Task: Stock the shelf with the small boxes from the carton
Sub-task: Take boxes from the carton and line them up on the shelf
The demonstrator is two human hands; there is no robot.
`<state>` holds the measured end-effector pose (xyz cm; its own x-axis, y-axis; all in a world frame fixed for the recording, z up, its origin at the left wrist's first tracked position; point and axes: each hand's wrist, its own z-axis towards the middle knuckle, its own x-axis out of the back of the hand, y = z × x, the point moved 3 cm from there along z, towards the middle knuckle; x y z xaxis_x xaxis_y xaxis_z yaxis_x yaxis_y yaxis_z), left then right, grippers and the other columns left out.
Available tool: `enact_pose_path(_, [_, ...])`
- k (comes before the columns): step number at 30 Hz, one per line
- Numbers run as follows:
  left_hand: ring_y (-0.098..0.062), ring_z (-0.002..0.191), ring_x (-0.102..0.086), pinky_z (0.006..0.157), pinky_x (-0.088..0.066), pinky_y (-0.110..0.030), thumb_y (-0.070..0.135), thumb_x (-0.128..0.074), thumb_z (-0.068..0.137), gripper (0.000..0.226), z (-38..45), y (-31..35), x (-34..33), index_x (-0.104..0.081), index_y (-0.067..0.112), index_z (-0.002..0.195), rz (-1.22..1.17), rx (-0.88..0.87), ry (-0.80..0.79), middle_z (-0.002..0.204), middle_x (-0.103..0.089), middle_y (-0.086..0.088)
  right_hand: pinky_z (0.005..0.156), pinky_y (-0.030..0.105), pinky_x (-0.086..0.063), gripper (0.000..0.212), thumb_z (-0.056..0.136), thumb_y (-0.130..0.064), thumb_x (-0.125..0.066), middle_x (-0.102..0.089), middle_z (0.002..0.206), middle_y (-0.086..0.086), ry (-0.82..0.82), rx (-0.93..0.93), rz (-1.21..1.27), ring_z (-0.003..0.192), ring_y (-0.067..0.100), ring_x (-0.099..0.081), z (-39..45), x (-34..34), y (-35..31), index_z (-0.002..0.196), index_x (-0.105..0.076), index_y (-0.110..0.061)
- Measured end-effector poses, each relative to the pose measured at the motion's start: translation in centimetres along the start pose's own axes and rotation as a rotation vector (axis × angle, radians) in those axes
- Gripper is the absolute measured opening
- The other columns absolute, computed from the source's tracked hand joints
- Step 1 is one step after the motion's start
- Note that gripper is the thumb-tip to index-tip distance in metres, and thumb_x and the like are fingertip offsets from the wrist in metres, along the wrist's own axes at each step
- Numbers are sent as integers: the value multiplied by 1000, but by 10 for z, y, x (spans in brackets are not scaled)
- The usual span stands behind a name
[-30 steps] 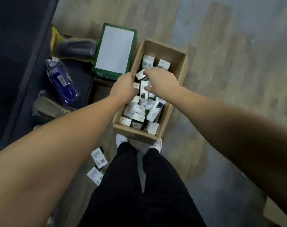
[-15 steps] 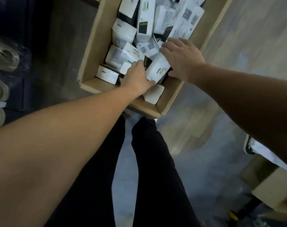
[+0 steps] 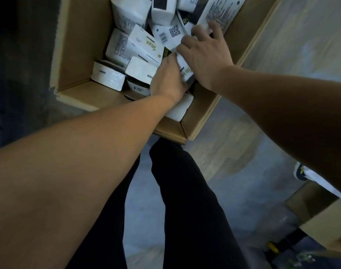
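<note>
Hands close in on one box in the carton

The view has dropped closer; left hand and right hand now curl around a small box inside the carton, seemingly gripping it; shelf unseen.

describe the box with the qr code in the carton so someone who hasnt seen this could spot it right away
Start at the open brown carton on the floor, filled with a jumble of small white boxes. Look toward its far right part, just beyond the fingers of the right hand. The box lies face up there, and unlike its neighbours it shows a black square QR code beside a small barcode.
</note>
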<state>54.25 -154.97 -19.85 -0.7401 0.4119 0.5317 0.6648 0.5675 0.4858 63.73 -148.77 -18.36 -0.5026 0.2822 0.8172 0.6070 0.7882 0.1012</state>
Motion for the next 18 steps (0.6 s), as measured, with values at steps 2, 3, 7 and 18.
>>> enact_pose_path(2, [-28,110,-55,77,-43,-36,22,-71,78,49,-7,1,12,-50,12,120,44,-38,-5,122,-55,-8,111,54,-24,60,77,-25,-75,-52,133,6,-1,-24,10,135,30,-35,-5,7,0,130,-49,-17])
enact_pose_path(3, [-28,110,-55,76,-43,-35,21,-72,77,49,-11,2,21,-50,12,120,76,-63,-12,123,-55,-7,108,54,-27,58,75,-30,-75,-54,129,5,11,-33,3,131,30,-38,-9,14,-1,127,-51,-18])
enact_pose_path(7, [-28,111,-55,81,-48,-40,20,-74,71,57,-39,14,72,-52,16,123,165,-144,-21,123,-57,-7,101,55,-34,44,76,-29,-72,-60,115,5,106,-80,44,117,31,-48,-30,66,-3,116,-57,-17])
enact_pose_path(18, [-28,107,-54,83,-47,-41,24,-73,69,59,-179,120,318,-52,19,124,307,-309,239,117,-57,-4,93,48,-38,50,72,-35,-72,-61,114,2,404,-182,50,111,30,-51,-107,357,13,117,-57,-17])
